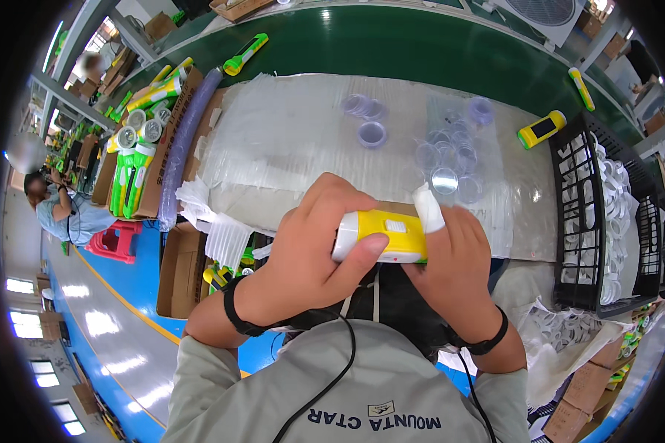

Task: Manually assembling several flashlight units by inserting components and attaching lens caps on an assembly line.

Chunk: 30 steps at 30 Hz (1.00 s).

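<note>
Currently holding one torch [391, 235], yellow-bodied with a white left end, crosswise before my body at the near edge of the bench sheet [273, 140]. My left hand [314, 240] grips its left part: fingers bent over the far side, thumb laid across the near side, tip short of the white switch [396, 226]. My right hand [454, 255] is curled about the right end, one finger (wearing a white wrap [428, 209]) lying over the body. Right thumb mostly hidden; cannot tell how hard it presses. Hands well apart from flat, both bent, the torch between them. Black band on each wrist.

Beyond the torch, clear rings [372, 134] lie on the sheet in two groups: a few left of centre, more to the right, some overlapping.

To the right, a black crate [595, 308], full of white parts [613, 214]. Just beside its far corner, a yellow torch with a dark panel [545, 128]; a slimmer one farther off.

To the left, a carton [171, 166] packed with yellow and green torches, a purple roll [188, 144] along its near side. One more torch lies alone on the green surface [362, 44] past the sheet. Farther left, a person in blue [77, 214] near a red stool [116, 242].
</note>
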Tool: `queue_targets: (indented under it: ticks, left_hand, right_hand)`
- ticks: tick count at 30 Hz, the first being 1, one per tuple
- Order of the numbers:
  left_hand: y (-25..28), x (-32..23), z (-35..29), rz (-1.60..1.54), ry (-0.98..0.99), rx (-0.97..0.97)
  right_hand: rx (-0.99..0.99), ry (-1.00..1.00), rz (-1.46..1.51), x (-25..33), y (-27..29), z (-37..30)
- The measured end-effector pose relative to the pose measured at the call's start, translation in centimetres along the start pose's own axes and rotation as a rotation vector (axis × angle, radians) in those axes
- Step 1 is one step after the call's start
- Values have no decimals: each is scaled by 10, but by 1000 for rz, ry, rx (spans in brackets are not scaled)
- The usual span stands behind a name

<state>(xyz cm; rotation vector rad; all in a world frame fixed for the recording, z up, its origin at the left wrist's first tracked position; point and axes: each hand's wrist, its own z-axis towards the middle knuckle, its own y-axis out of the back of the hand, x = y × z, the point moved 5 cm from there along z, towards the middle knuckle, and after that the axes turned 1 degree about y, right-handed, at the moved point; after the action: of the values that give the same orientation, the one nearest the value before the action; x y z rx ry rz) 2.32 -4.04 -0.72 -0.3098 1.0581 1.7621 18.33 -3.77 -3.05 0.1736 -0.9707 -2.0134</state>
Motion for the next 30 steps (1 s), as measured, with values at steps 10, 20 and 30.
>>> queue_targets:
  ticks: [10,20,30]
  left_hand:
    - [-1,-13,12,-276,-211,547]
    - [-4,12,-7,-585,619,211]
    - [9,-11,-12,-293,67,299]
  right_hand:
    - [784,-363,761,-1,-11,-15]
    - [330,32,-189,20,12,-3]
    - [281,191,-263,34,18,-7]
